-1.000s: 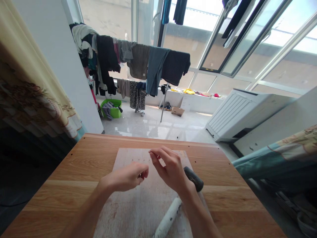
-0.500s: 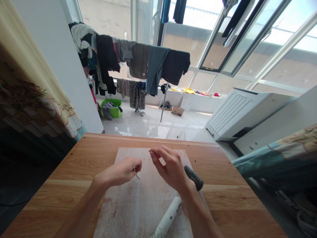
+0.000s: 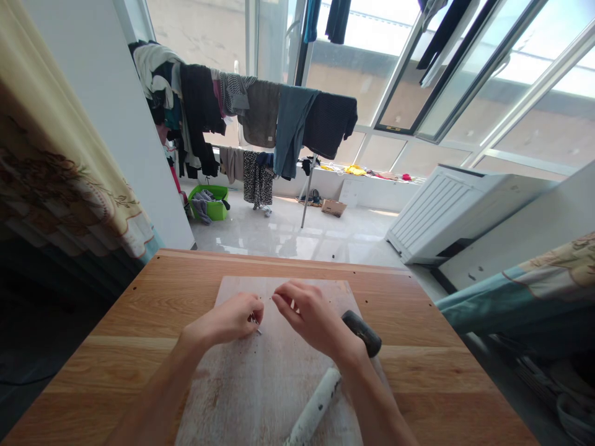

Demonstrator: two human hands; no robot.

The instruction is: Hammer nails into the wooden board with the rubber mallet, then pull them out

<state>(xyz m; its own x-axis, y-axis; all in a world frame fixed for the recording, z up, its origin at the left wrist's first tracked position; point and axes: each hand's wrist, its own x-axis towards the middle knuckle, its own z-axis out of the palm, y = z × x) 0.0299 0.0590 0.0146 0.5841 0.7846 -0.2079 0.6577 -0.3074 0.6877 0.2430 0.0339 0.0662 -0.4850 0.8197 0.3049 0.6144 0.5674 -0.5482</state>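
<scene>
My left hand (image 3: 239, 317) is closed over the board, with thin metal pieces that look like nails (image 3: 259, 331) poking out below its fingers. To its right, my right hand (image 3: 312, 316) has thumb and forefinger pinched together; anything between the tips is too small to make out. Both hands are over a pale, worn wooden board (image 3: 246, 396). A mallet with a black head (image 3: 361, 333) and a whitish, chipped handle (image 3: 313, 406) lies on the board's right part, partly hidden by my right wrist. Small dark dots mark the board around my hands.
The board lies on a brown wooden table (image 3: 116, 359) dotted with small dark spots. Beyond its far edge stand a laundry rack with clothes (image 3: 297, 124), a green basket (image 3: 216, 210) and a white ribbed cabinet (image 3: 446, 210). Curtains (image 3: 69, 142) hang at both sides.
My right hand has moved a little left, closer to my left hand. My left hand has turned slightly, and its fingertips show more. The mallet has stayed in place.
</scene>
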